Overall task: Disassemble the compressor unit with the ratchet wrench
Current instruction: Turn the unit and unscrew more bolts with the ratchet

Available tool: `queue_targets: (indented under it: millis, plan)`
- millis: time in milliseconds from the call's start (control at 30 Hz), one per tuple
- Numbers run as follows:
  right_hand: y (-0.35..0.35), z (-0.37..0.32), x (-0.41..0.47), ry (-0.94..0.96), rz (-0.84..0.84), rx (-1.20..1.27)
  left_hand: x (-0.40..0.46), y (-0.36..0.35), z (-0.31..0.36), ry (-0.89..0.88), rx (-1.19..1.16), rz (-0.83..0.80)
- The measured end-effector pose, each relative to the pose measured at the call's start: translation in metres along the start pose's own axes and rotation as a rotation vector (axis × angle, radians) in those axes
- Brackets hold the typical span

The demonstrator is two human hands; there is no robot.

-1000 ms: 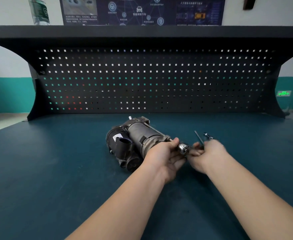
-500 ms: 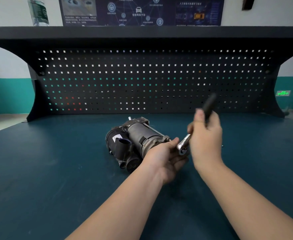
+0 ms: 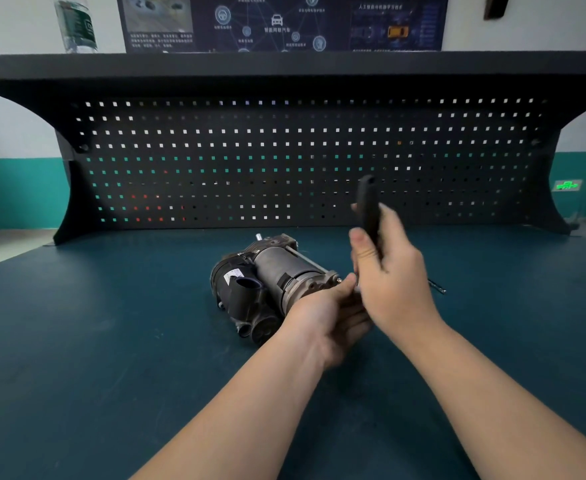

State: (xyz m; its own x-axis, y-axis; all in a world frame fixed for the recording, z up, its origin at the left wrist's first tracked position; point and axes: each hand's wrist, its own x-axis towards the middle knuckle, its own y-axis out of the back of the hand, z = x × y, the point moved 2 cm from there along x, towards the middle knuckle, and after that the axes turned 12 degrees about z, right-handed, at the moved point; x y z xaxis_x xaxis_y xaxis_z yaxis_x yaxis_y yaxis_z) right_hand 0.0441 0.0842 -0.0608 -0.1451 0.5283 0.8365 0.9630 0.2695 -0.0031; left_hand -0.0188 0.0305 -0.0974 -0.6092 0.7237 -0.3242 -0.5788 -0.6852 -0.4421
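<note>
Dark grey metal compressor unit (image 3: pixel 270 282), cylindrical with black plastic fittings at its near-left end, lying on its side on dark teal workbench top (image 3: pixel 94 341), roughly mid-bench, long axis running from near-left to far-right. Positioned just ahead of both hands.

Left hand (image 3: pixel 326 317): placed at the near-right end of the unit, fingers curled toward the right hand at the wrench's lower end. Contact point hidden by the right hand; grip on wrench head or fastener cannot be told.

Right hand (image 3: pixel 392 282): fingers wrapped round black-handled ratchet wrench (image 3: pixel 367 206), thumb laid along the handle. Handle raised near upright, upper end blurred, seen against the pegboard. Wrench head concealed behind the hand, close to the unit's right end.

Thin silver metal rod (image 3: pixel 437 286) lying flat on the bench, just right of the right hand, partly covered by it.

Black perforated steel pegboard (image 3: pixel 284 150) standing along the bench's far edge, under a black shelf (image 3: pixel 284 64). Clear plastic bottle (image 3: pixel 76 24) with green label standing on the shelf at left. Dark blue printed poster (image 3: pixel 281 20) on the wall above.
</note>
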Motion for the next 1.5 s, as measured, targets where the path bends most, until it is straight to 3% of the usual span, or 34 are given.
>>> queue_targets:
  millis: [33, 100, 167, 233, 267, 300, 333, 367, 500, 567, 633, 700, 767, 833, 900, 967, 1067, 1133, 1200, 1300, 1367, 1433, 1500]
  plan:
    - [-0.002, -0.002, -0.002, 0.019, 0.018, -0.030, 0.000, 0.001, 0.001, -0.005, -0.009, 0.010]
    - [-0.002, 0.000, 0.000, -0.132, 0.198, -0.027, 0.000, 0.001, 0.002, -0.009, -0.021, 0.042]
    - [0.003, 0.017, 0.003, -0.561, 0.431, 0.087, -0.001, 0.000, 0.003, -0.005, -0.026, 0.065]
    - [0.006, 0.030, -0.001, -1.172, 0.593, 0.418, -0.002, -0.001, 0.003, 0.006, -0.032, 0.066]
    - [0.006, 0.033, -0.004, -1.349, 0.639, 0.557, -0.001, -0.001, 0.003, 0.009, -0.036, 0.063]
    - [0.006, 0.033, -0.006, -1.411, 0.659, 0.613, -0.001, -0.001, 0.003, 0.008, -0.036, 0.061]
    - [0.006, 0.031, -0.006, -1.350, 0.637, 0.601, 0.000, -0.001, 0.002, 0.006, -0.034, 0.059]
    - [0.006, 0.029, -0.003, -1.170, 0.585, 0.517, 0.000, -0.001, 0.002, 0.002, -0.022, 0.060]
    - [0.002, 0.003, 0.004, -0.127, 0.139, 0.015, 0.000, -0.002, 0.003, -0.053, -0.015, 0.055]
    - [-0.004, -0.001, -0.004, 0.085, 0.005, -0.072, 0.000, -0.001, 0.003, -0.078, -0.039, 0.065]
    - [-0.005, -0.001, -0.005, 0.058, 0.038, -0.041, 0.002, -0.001, 0.003, -0.074, -0.048, 0.094]
    - [0.000, 0.005, 0.004, -0.116, 0.175, 0.016, 0.004, -0.001, 0.001, -0.060, -0.066, 0.128]
    - [0.007, 0.022, 0.011, -0.461, 0.354, 0.109, 0.005, -0.001, 0.002, -0.039, -0.089, 0.141]
    - [0.008, 0.035, 0.009, -0.943, 0.493, 0.366, 0.002, 0.000, 0.005, -0.013, -0.119, 0.124]
    - [0.006, 0.038, 0.004, -1.159, 0.550, 0.545, 0.000, 0.001, 0.007, 0.006, -0.135, 0.111]
    - [0.005, 0.034, 0.005, -0.986, 0.490, 0.491, 0.001, 0.001, 0.008, 0.012, -0.158, 0.105]
    - [0.004, 0.008, 0.009, -0.305, 0.188, 0.203, -0.002, -0.001, 0.007, -0.001, -0.146, 0.064]
    - [-0.001, -0.002, 0.003, 0.038, -0.058, 0.002, -0.005, 0.000, 0.007, -0.007, -0.096, 0.029]
    - [-0.004, -0.007, -0.003, 0.160, -0.111, -0.107, -0.004, 0.001, 0.006, -0.021, -0.060, 0.036]
    - [-0.002, -0.001, 0.002, -0.118, 0.103, 0.035, -0.002, 0.001, 0.005, -0.029, -0.085, 0.075]
    - [0.003, 0.015, 0.007, -0.536, 0.341, 0.126, 0.000, 0.001, 0.005, -0.028, -0.113, 0.090]
    - [0.007, 0.030, 0.004, -1.092, 0.519, 0.360, 0.000, 0.000, 0.005, -0.031, -0.121, 0.088]
    - [0.007, 0.035, -0.002, -1.378, 0.587, 0.536, 0.002, 0.000, 0.003, -0.053, -0.116, 0.090]
